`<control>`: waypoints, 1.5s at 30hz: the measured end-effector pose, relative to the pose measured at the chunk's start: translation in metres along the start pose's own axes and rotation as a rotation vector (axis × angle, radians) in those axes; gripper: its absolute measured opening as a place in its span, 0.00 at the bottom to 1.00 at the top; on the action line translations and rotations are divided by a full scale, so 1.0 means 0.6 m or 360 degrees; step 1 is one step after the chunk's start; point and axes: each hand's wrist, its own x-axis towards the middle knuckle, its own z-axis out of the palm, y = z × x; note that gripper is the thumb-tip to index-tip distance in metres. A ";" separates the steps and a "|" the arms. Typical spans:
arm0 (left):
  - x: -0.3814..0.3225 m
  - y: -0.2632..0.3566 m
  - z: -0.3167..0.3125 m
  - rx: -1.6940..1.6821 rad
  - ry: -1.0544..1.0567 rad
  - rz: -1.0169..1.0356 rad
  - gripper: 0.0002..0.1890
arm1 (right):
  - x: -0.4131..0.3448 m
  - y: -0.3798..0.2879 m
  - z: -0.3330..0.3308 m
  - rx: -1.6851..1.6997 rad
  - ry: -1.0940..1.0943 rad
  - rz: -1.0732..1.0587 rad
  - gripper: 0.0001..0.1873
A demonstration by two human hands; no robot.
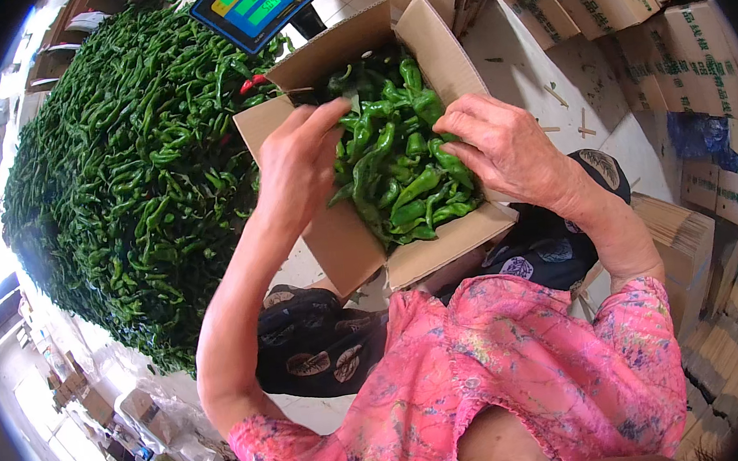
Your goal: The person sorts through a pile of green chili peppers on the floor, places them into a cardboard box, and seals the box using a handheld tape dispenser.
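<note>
An open cardboard box point(347, 249) with its flaps spread stands between the knees, filled with green chili peppers point(402, 162). Over the box's left side is my left hand point(309, 150), slightly blurred, its fingers bent over the peppers; whether it grips one is hidden. My right hand point(493, 144) reaches over the right side, thumb and fingertips touching peppers by the wall; a firm hold cannot be made out. Behind the box, a digital scale display point(264, 6) shows lit green readouts.
A large heap of green peppers point(134, 185) spreads on the left, with a few red ones point(254, 83) near the box. Printed cardboard boxes point(676, 52) are stacked at the right. Flattened cardboard point(679, 236) lies at lower right. Stem scraps dot the pale floor point(527, 78).
</note>
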 end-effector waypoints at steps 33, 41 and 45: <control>-0.115 -0.010 -0.107 -0.0226 0.0014 -0.0589 0.14 | 0.006 0.001 -0.010 -0.0144 -0.0026 0.0064 0.12; 0.011 0.033 -0.003 -0.0286 -0.0184 -0.0355 0.18 | 0.027 0.037 0.010 -0.0235 0.0058 0.0055 0.15; 0.023 0.006 0.097 0.0215 -0.0107 -0.0124 0.28 | 0.053 0.056 0.048 -0.0425 -0.0148 0.0139 0.22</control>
